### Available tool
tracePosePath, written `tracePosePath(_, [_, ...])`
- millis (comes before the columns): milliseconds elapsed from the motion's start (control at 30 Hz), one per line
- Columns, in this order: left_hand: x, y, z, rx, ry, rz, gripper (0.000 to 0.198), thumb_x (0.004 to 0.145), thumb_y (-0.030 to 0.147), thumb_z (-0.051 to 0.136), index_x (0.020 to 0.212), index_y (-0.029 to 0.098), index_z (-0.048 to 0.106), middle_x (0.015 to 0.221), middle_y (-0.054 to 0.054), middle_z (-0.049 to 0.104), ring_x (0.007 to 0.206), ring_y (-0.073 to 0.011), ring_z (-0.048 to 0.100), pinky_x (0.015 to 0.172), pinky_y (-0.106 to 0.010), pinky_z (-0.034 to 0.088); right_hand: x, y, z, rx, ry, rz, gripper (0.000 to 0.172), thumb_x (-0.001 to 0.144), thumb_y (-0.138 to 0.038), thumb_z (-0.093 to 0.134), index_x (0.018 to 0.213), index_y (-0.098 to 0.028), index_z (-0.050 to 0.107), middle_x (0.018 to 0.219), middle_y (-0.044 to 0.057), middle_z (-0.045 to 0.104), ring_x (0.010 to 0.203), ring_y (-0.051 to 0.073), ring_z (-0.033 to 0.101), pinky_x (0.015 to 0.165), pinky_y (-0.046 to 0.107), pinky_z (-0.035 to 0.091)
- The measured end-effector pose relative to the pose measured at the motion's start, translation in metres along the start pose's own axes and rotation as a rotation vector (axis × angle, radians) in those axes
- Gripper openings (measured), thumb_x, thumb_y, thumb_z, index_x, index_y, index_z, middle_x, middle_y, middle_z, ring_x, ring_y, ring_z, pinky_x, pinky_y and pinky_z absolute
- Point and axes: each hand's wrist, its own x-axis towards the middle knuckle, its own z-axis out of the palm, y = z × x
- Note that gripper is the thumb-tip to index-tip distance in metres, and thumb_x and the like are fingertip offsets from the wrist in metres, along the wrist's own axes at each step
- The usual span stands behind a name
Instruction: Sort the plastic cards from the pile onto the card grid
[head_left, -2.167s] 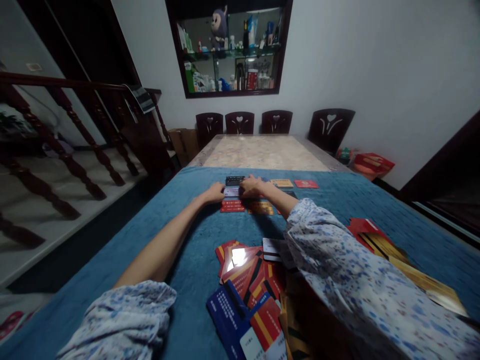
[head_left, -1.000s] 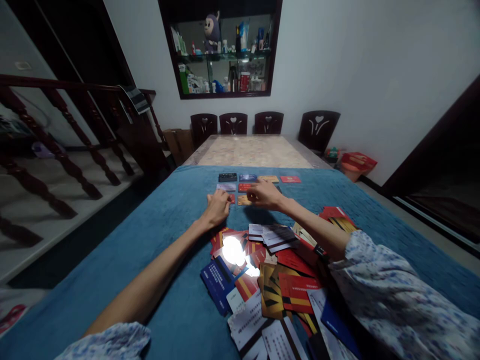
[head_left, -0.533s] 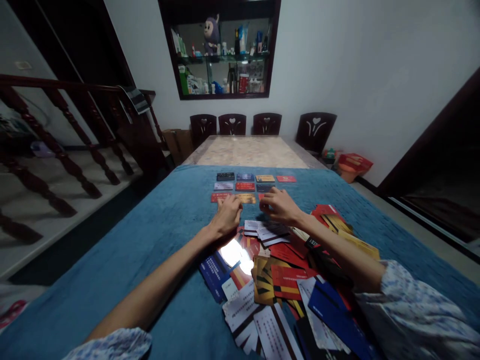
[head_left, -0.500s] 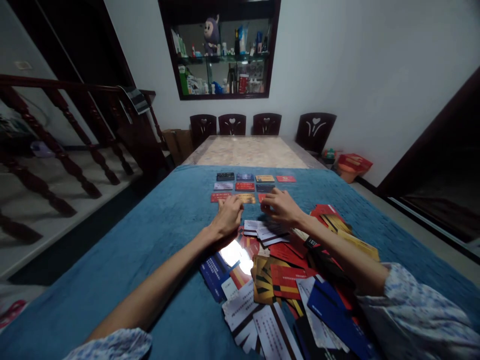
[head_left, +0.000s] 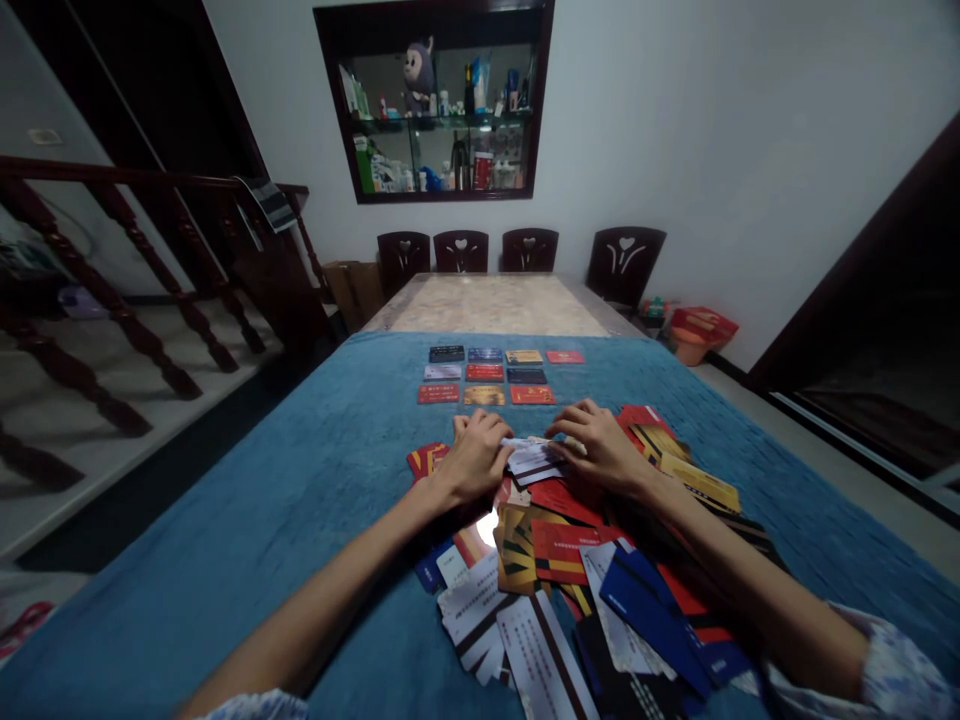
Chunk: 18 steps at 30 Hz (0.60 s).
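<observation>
White cards with dark stripes (head_left: 534, 462) lie at the far edge of a loose card pile, between my two hands. My left hand (head_left: 474, 458) has its fingers bent and closed at the left end of a white card. From the other side, my right hand (head_left: 598, 447) curls its fingers over the right end of the white cards. Part of those cards is hidden under the fingers. Closer to me, the pile has red cards (head_left: 559, 552), gold-and-black cards (head_left: 517, 545), a blue card (head_left: 651, 605) and striped white cards (head_left: 541, 655), overlapping at many angles.
Beyond my hands, several cards lie in three rows, among them a gold card (head_left: 484, 396) and an orange-red card (head_left: 532, 396). A blue cloth (head_left: 300, 480) covers the near table; its far part is a pale stone-patterned top (head_left: 495, 302). Chairs (head_left: 529, 250) stand behind.
Both hands have come back toward me from the rows to the white cards at the pile's far edge. The nearest row is now uncovered. The view has shifted slightly.
</observation>
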Motion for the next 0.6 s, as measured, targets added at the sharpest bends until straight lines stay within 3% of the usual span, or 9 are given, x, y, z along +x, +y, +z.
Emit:
tracePosePath(167, [-0.014, 0.008, -0.003, -0.038, 0.006, 0.035, 0.017, 0.092, 0.026, 0.056, 0.100, 0.017, 0.068, 0.107, -0.009, 0.069, 0.103, -0.0250, 0.052, 0.089, -0.044, 0.034, -0.009, -0.005, -0.001, 0.079, 0.013, -0.028, 0.027, 0.095, -0.040, 0.054, 0.107, -0.023, 0.071, 0.106, 0.011, 0.069, 0.100, 0.026, 0.052, 0.084, 0.042, 0.041])
tracePosePath(467, [-0.025, 0.012, -0.003, 0.008, -0.060, 0.107, 0.038, 0.085, 0.038, 0.065, 0.117, 0.018, 0.062, 0.120, -0.011, 0.065, 0.112, -0.0290, 0.049, 0.093, -0.048, 0.032, -0.022, -0.007, -0.005, 0.091, -0.088, -0.031, 0.039, 0.093, -0.049, 0.056, 0.118, -0.022, 0.067, 0.118, 0.012, 0.067, 0.107, 0.029, 0.049, 0.091, 0.048, 0.041])
tracePosePath(600, [-0.026, 0.012, 0.000, 0.046, -0.077, 0.115, 0.035, 0.087, 0.038, 0.064, 0.116, 0.019, 0.062, 0.120, -0.011, 0.064, 0.113, -0.0284, 0.048, 0.092, -0.047, 0.032, -0.023, -0.008, -0.007, 0.089, -0.119, -0.031, 0.039, 0.092, -0.049, 0.056, 0.120, -0.024, 0.066, 0.118, 0.012, 0.067, 0.108, 0.029, 0.050, 0.092, 0.049, 0.041])
